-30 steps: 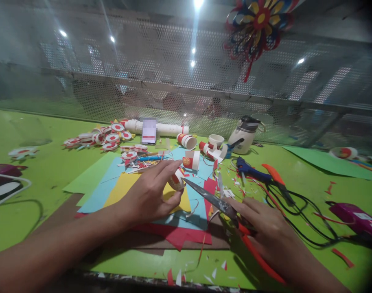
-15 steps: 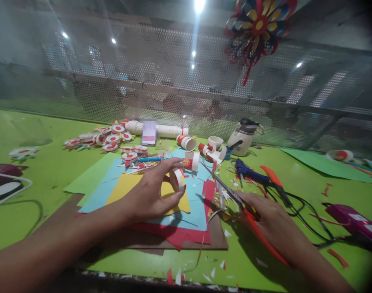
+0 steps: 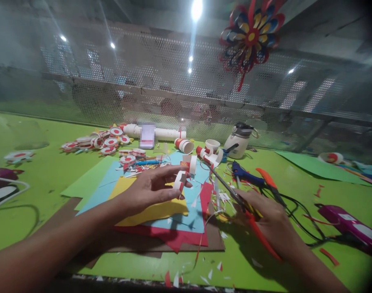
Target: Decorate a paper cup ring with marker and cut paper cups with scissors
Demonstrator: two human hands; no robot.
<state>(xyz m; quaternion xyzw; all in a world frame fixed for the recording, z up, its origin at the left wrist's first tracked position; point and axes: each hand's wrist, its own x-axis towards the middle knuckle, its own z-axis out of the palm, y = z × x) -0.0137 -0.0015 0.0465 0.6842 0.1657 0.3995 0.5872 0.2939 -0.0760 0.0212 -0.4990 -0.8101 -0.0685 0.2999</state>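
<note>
Red-white paper ring [image 3: 180,180] now lifted in your left hand [image 3: 149,190], pinched at fingertips over yellow sheet [image 3: 152,209]. Right hand [image 3: 270,221] grips scissors [image 3: 235,199], blades swung away to 11 o'clock, seemingly closed. Cut looks finished; ring clear of blades.

Person's own body, head view. Left hand [image 3: 146,191]: bare, no glove, ring or watch visible; forearm behind the grip bare to the frame's lower left edge, no sleeve in view. Right hand [image 3: 273,221]: bare, no glove or ring visible; wrist and forearm behind the grip bare to the lower right edge, unsleeved.
</note>
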